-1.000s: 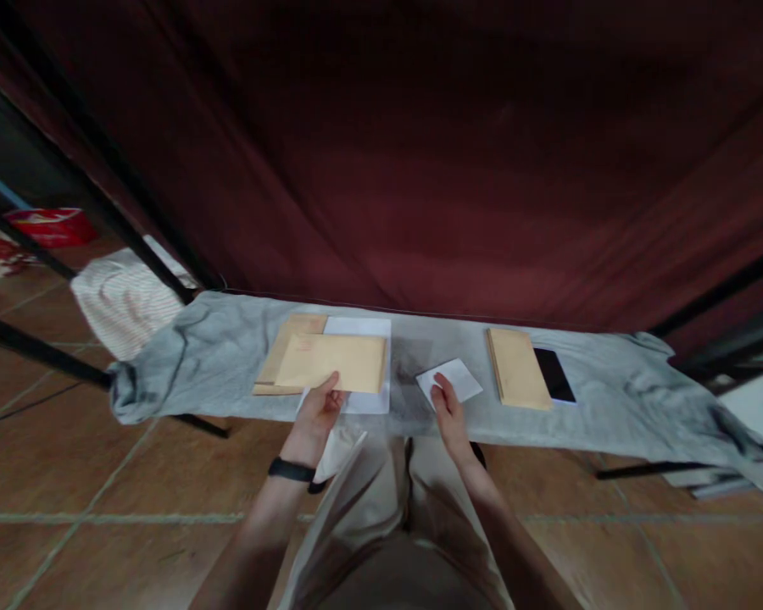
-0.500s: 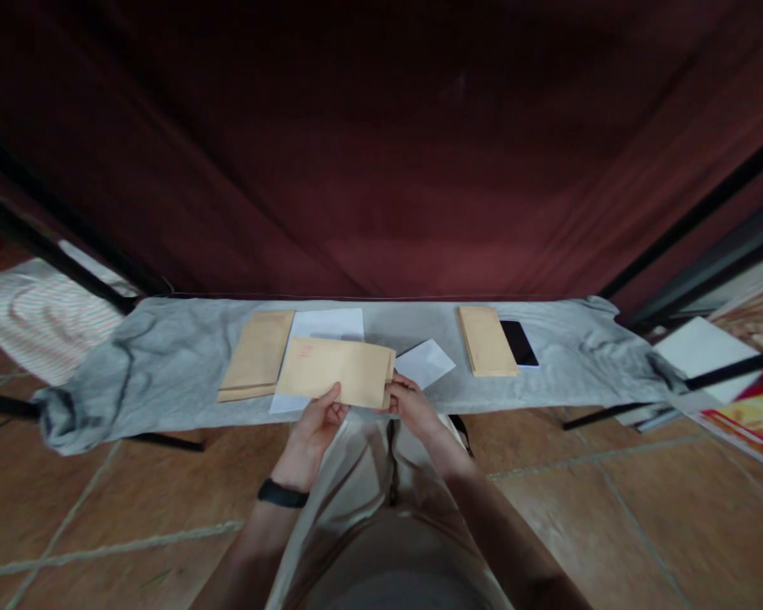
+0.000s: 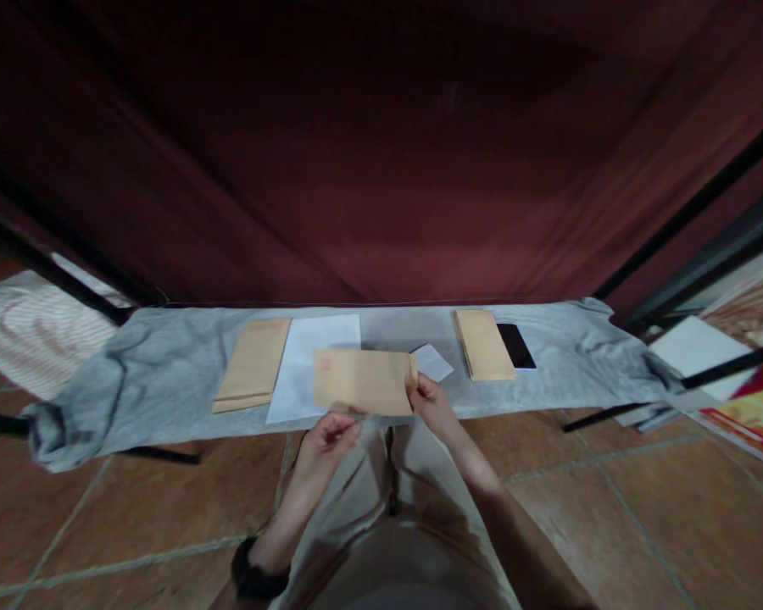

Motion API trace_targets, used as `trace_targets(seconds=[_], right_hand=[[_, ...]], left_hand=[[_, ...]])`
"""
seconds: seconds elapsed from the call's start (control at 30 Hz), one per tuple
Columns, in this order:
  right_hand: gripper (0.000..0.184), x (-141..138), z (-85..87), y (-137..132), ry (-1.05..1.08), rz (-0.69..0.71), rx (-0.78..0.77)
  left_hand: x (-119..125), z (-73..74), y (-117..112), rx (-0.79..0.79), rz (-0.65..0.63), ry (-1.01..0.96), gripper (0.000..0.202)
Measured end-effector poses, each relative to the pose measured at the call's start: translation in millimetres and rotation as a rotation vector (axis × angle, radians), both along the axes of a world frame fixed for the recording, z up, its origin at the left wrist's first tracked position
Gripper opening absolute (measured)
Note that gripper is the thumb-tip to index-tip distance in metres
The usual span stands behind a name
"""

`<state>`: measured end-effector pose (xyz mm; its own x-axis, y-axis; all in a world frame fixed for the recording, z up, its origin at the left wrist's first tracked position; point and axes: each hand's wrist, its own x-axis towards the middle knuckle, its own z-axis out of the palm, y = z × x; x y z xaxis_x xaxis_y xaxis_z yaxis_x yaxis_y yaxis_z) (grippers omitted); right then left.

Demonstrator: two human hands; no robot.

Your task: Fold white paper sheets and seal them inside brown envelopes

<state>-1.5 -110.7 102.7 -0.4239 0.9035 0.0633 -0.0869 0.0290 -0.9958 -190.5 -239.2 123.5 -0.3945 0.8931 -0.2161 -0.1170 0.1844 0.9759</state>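
My right hand [image 3: 433, 403] pinches the right end of a tan paper envelope [image 3: 364, 379], which has small red print near its left end. The envelope is held above the grey cloth and hides part of a white sheet of paper [image 3: 311, 339]. Just below its lower edge is my left hand [image 3: 325, 438], with thumb and fingers apart and nothing in it. To the left lies a stack of tan envelopes [image 3: 253, 360]. A smaller white piece of paper [image 3: 435, 364] rests just past my right hand, partly covering something dark.
On the right, a second envelope stack [image 3: 485, 346] lies beside a black phone [image 3: 517, 346]. Grey cloth [image 3: 158, 373] covers the narrow bench. A dark red curtain [image 3: 381, 212] hangs behind it, with black metal bars [image 3: 693, 224] at both sides.
My left hand has let go of the envelope and dropped below it. My right hand has carried the envelope a little to the right.
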Motion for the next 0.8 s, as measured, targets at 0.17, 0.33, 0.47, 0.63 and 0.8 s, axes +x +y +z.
trace_targets(seconds=[0.17, 0.33, 0.47, 0.63, 0.8], right_hand=[[0.042, 24.6, 14.2, -18.9, -0.047, 0.236, -0.023], [0.043, 29.1, 20.3, -25.7, -0.043, 0.236, -0.085], [0.038, 30.2, 18.0, -28.4, -0.052, 0.196, -0.096], [0.033, 37.0, 14.8, -32.5, -0.115, 0.231, -0.083], [0.023, 41.9, 24.2, -38.4, -0.223, 0.212, 0.01]], left_hand=[[-13.5, 29.9, 0.1, 0.36, -0.279, 1.153, 0.099], [-15.1, 16.5, 3.5, 0.333, -0.425, 1.49, 0.121], [-4.6, -12.4, -2.6, 0.283, -0.416, 1.463, 0.126], [6.6, -35.4, -10.1, 0.281, -0.391, 1.435, 0.129], [6.4, -35.4, -11.5, 0.396, -0.336, 1.474, 0.101]])
